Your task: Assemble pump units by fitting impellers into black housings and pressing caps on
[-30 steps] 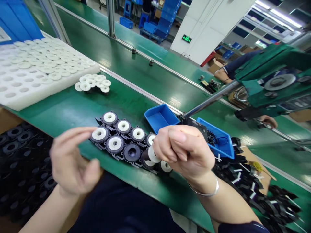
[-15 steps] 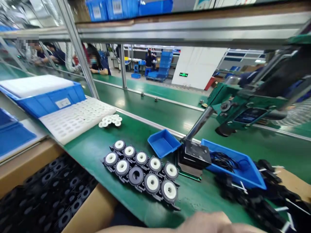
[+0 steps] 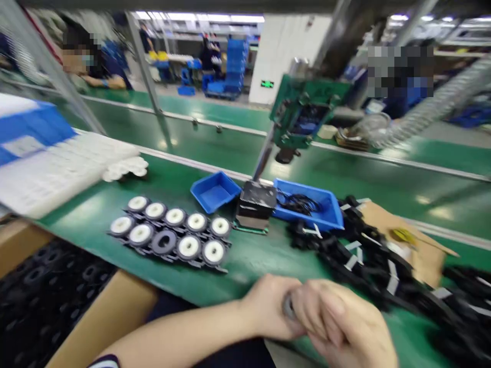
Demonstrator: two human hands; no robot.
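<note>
My left hand (image 3: 270,306) is closed around a small dark grey ring (image 3: 288,305) near the front edge of the green bench. Against it is my right hand (image 3: 341,319), its fingers curled and pressed together at the ring; whether they grip it too is blurred. To the left sit two rows of black round parts (image 3: 188,247), most topped with a white disc. One part in the front row, a black one (image 3: 164,242), shows no white disc. White discs (image 3: 126,167) lie in a small pile beside the white foam tray (image 3: 65,168).
A green press (image 3: 303,112) with a black base block (image 3: 256,199) stands behind my hands. Nearby are a small blue tray (image 3: 216,191) and a blue bin with black cables (image 3: 333,217). Black cabled parts (image 3: 345,255) cover the right side. A cardboard box (image 3: 111,306) is front left.
The view has turned rightward and down. Both hands have come into fuller view, together at the bench front, with the grey ring now visible between them.
</note>
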